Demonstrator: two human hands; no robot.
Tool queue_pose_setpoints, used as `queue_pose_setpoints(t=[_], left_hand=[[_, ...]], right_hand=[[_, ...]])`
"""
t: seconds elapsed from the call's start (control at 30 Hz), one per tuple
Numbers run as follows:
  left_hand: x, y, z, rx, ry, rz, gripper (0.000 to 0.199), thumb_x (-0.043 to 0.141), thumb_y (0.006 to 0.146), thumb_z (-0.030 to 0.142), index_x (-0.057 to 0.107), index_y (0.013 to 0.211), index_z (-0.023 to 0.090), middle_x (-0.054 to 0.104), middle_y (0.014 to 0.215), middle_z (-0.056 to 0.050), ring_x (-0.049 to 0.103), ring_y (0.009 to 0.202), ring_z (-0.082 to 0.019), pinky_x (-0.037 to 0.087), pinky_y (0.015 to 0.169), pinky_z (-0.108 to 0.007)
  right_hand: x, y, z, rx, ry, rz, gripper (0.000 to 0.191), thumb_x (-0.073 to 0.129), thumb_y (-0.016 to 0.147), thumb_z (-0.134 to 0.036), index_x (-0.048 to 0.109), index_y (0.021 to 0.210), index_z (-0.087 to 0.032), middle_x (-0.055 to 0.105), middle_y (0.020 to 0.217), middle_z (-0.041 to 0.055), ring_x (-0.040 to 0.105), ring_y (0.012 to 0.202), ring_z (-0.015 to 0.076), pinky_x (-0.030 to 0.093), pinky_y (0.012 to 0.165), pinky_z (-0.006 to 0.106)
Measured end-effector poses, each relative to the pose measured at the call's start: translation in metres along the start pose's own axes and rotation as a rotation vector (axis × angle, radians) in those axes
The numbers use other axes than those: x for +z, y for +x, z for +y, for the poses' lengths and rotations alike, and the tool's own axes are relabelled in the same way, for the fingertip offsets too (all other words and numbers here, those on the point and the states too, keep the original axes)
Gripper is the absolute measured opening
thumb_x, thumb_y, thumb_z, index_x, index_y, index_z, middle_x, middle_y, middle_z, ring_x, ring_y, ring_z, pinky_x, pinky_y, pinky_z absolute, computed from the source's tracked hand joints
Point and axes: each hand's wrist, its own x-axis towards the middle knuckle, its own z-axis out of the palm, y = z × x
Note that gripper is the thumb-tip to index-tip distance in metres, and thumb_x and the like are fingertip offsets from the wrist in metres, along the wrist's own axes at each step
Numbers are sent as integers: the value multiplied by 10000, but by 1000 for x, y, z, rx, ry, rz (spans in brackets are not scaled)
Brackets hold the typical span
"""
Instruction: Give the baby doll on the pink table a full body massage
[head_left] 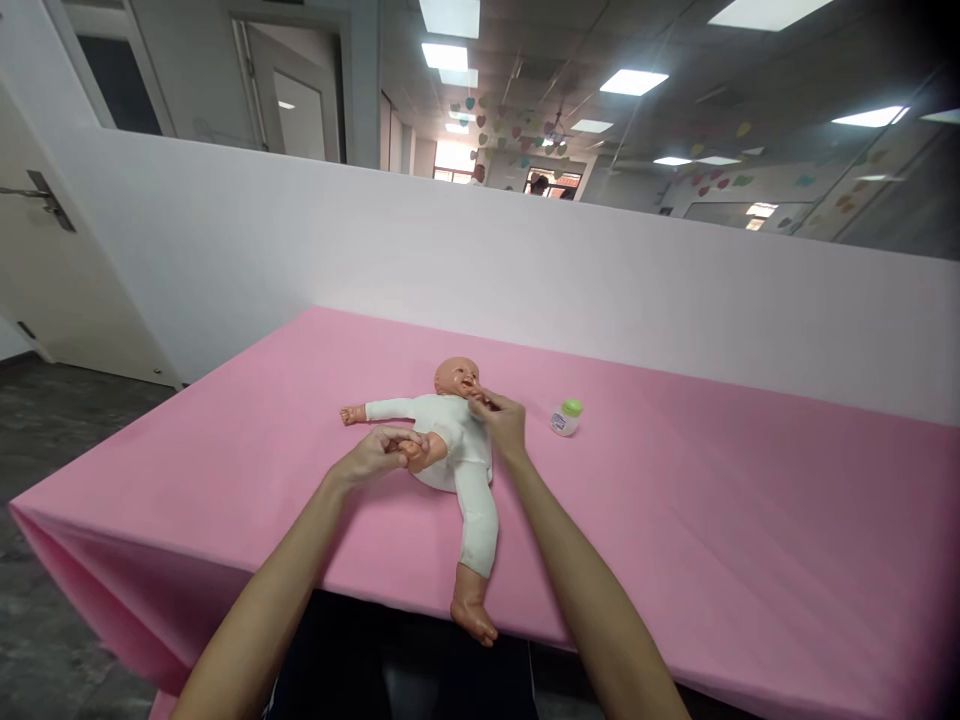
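Note:
A baby doll with a white cloth body (469, 440) lies on its back on the pink-covered table, its head toward the wall. One of its legs hangs a foot over the front edge, while the other is bent up. My left hand (379, 453) is closed around the raised foot. At the doll's chin and shoulder is my right hand (501, 415), fingers pinched on the doll's hand near its mouth. The doll's other arm stretches out to the left. A small clear jar with a green lid (567, 418) stands right of the doll.
The pink tablecloth (675, 500) hangs over the table's front and left edges. Behind it runs a low white wall (562, 290). A door (67, 230) is at the far left. People show small in the room beyond.

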Motion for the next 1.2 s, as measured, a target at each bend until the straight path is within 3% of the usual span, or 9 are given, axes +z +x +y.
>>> queue_pose_setpoints(t=[0.1, 0.27, 0.4, 0.5, 0.6, 0.7, 0.8, 0.97, 1.2], left_hand=[[-6, -38, 15, 37, 52, 132, 396, 865, 784, 477, 776, 958, 133, 704, 982, -124, 629, 906, -231, 512, 790, -333], [-10, -103, 19, -2, 129, 117, 349, 871, 772, 470, 786, 860, 144, 718, 906, -115, 634, 858, -238, 519, 835, -374], [-4, -135, 5, -61, 108, 178, 362, 892, 728, 490, 793, 831, 157, 721, 891, -113, 639, 854, -254, 520, 836, -385], [1, -146, -1, -110, 102, 260, 382, 909, 698, 488, 793, 842, 154, 721, 905, -118, 644, 880, -268, 519, 865, -397], [1, -140, 3, -87, 98, 287, 415, 912, 691, 511, 781, 829, 142, 711, 894, -116, 637, 863, -255, 517, 852, -378], [-3, -114, 9, -6, 93, 253, 464, 899, 697, 557, 757, 796, 127, 695, 864, -114, 621, 830, -238, 516, 804, -356], [-6, -74, 11, 72, 51, 205, 424, 886, 735, 518, 756, 836, 127, 683, 859, -104, 608, 822, -219, 506, 766, -330], [0, -13, 1, 22, -20, 58, 380, 891, 741, 456, 768, 893, 130, 678, 943, -107, 605, 888, -222, 500, 796, -336], [6, 19, -16, -45, -46, -32, 519, 918, 685, 514, 773, 991, 120, 668, 939, -95, 577, 856, -196, 447, 771, -302]], right_hand=[[-33, 14, 15, 144, 171, 332, 415, 847, 722, -462, 840, 998, -152, 805, 960, 73, 687, 815, 206, 538, 675, 296], [-81, 15, 60, 523, 337, 701, 317, 945, 575, -313, 788, 786, -136, 674, 632, -18, 528, 556, 100, 494, 533, 239], [-86, -2, 84, 708, 453, 781, 286, 942, 572, -231, 711, 712, -136, 592, 555, -50, 472, 491, 84, 420, 423, 209], [-82, -9, 89, 719, 482, 791, 303, 944, 585, -257, 687, 694, -141, 589, 557, -47, 458, 472, 77, 389, 393, 202], [-80, -7, 82, 675, 510, 801, 324, 957, 567, -275, 698, 710, -145, 635, 619, -31, 514, 523, 84, 445, 450, 207], [-74, 1, 60, 520, 439, 730, 365, 957, 581, -376, 752, 764, -136, 676, 683, -10, 562, 604, 100, 497, 537, 224], [-58, 11, 23, 315, 302, 553, 464, 903, 652, -513, 821, 899, -130, 738, 782, 33, 601, 677, 131, 520, 596, 261], [-18, 10, -33, 79, 237, 214, 433, 841, 754, -508, 845, 1025, -170, 802, 1051, 98, 713, 900, 231, 569, 723, 319], [18, -6, -30, -58, -76, -225, 184, 725, 883, -356, 850, 989, -273, 827, 985, 0, 758, 923, 238, 577, 813, 318]])
